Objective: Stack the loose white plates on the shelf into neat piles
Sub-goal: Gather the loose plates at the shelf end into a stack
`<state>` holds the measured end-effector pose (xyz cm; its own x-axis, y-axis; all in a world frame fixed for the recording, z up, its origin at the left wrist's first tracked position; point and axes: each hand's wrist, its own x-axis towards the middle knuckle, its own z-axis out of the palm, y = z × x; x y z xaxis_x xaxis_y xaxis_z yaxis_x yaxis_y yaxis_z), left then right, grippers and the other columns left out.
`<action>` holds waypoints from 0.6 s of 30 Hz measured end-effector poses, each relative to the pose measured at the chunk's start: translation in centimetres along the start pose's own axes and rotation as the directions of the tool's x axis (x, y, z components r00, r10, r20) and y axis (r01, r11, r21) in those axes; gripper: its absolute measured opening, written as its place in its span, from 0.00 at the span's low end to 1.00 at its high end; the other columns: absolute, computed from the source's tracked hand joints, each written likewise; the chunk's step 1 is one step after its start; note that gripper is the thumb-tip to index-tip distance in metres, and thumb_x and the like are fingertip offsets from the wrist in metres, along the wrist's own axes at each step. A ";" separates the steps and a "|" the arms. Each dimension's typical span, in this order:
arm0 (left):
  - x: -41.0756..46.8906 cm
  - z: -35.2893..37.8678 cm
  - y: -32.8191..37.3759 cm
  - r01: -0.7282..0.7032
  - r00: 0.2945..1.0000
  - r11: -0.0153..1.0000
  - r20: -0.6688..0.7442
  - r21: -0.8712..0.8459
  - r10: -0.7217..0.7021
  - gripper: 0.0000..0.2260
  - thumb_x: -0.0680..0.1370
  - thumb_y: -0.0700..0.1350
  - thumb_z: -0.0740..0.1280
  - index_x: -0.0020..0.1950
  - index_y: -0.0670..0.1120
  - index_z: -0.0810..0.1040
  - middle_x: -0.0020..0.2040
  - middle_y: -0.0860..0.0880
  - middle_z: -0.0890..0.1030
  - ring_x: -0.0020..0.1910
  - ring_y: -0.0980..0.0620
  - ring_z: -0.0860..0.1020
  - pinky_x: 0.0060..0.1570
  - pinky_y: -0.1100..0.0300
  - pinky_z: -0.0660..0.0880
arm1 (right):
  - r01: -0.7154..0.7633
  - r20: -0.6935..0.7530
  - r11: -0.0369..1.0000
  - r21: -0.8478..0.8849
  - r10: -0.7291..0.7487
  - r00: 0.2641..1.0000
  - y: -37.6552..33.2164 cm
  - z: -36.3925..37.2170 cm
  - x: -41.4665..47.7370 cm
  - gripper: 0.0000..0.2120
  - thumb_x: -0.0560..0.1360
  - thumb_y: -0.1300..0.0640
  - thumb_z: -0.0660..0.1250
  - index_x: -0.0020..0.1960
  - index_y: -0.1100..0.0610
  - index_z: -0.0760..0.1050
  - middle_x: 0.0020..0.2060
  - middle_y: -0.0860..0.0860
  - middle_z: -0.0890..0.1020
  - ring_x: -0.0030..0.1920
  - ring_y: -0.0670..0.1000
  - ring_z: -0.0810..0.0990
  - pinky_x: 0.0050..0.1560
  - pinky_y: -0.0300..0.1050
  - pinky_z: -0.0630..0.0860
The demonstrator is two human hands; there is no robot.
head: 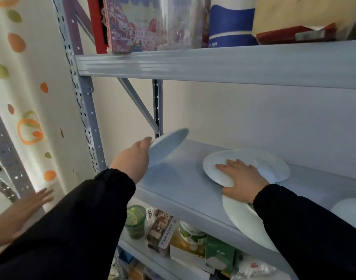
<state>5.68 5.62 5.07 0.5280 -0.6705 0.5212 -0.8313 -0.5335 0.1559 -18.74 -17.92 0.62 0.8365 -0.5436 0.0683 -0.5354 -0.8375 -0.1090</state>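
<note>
My left hand (132, 158) grips a white plate (167, 147) by its near rim and holds it tilted in the air above the left part of the grey shelf (181, 186). My right hand (241, 176) lies flat, fingers straight, on a white plate (215, 168) that overlaps a larger white plate (274, 164) behind it. Another white plate (243, 223) sits under my right wrist and juts over the shelf's front edge. More white plates (349, 207) show at the far right edge.
An upper shelf beam (213, 63) hangs close overhead, carrying boxes and a clear jar. A diagonal brace and upright post (158, 110) stand behind the lifted plate. Food packages fill the shelf below (163, 229). Another person's hand (29, 205) reaches in at the lower left.
</note>
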 end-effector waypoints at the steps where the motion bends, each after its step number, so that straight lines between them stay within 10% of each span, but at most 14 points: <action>1: 0.7 -0.1 -0.3 0.069 0.996 0.990 -0.048 -0.120 -0.075 0.22 0.78 0.36 0.54 0.71 0.48 0.65 0.60 0.42 0.78 0.48 0.39 0.79 0.45 0.49 0.75 | 0.000 0.000 1.000 0.000 0.000 1.000 0.0 0.0 0.0 0.39 0.69 0.42 0.59 0.79 0.37 0.52 0.80 0.47 0.54 0.79 0.52 0.49 0.75 0.57 0.47; 4: 2.1 0.5 -1.0 0.245 0.956 0.848 -0.028 -0.470 -0.291 0.12 0.75 0.38 0.56 0.57 0.46 0.71 0.47 0.45 0.79 0.39 0.47 0.76 0.32 0.55 0.72 | -0.002 0.000 1.000 -0.002 0.002 1.000 0.1 0.1 -0.1 0.38 0.70 0.42 0.60 0.79 0.37 0.52 0.80 0.47 0.54 0.79 0.52 0.49 0.76 0.56 0.46; 11: 2.3 6.0 -1.5 0.504 0.716 -0.080 0.468 -0.860 -0.518 0.13 0.73 0.31 0.59 0.55 0.42 0.74 0.53 0.43 0.77 0.45 0.38 0.81 0.35 0.44 0.81 | -0.018 0.010 1.000 0.021 0.017 1.000 -0.1 -0.1 -0.5 0.38 0.72 0.44 0.61 0.79 0.37 0.51 0.80 0.46 0.51 0.80 0.52 0.46 0.76 0.55 0.43; 15: 2.5 8.4 -1.9 0.560 0.671 -0.109 0.527 -0.821 -0.522 0.08 0.77 0.32 0.61 0.55 0.38 0.73 0.51 0.39 0.80 0.42 0.39 0.83 0.36 0.49 0.81 | -0.016 0.016 1.000 0.015 0.016 1.000 -0.3 -0.4 -0.6 0.38 0.72 0.44 0.62 0.79 0.37 0.51 0.80 0.46 0.51 0.79 0.52 0.46 0.76 0.55 0.43; 18: 3.0 8.9 -2.0 0.653 0.691 0.242 0.435 -0.717 -0.578 0.11 0.76 0.34 0.63 0.58 0.35 0.73 0.52 0.37 0.79 0.45 0.42 0.79 0.43 0.47 0.80 | -0.017 0.015 1.000 0.012 0.017 1.000 -0.4 -0.4 -0.6 0.38 0.72 0.43 0.62 0.79 0.37 0.51 0.80 0.46 0.51 0.80 0.52 0.46 0.77 0.55 0.44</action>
<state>10.45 0.06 -1.10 0.9206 -0.3790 -0.0946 0.0195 -0.1972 0.9802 -19.08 -17.31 0.98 0.8288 -0.5571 0.0516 -0.5484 -0.8272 -0.1220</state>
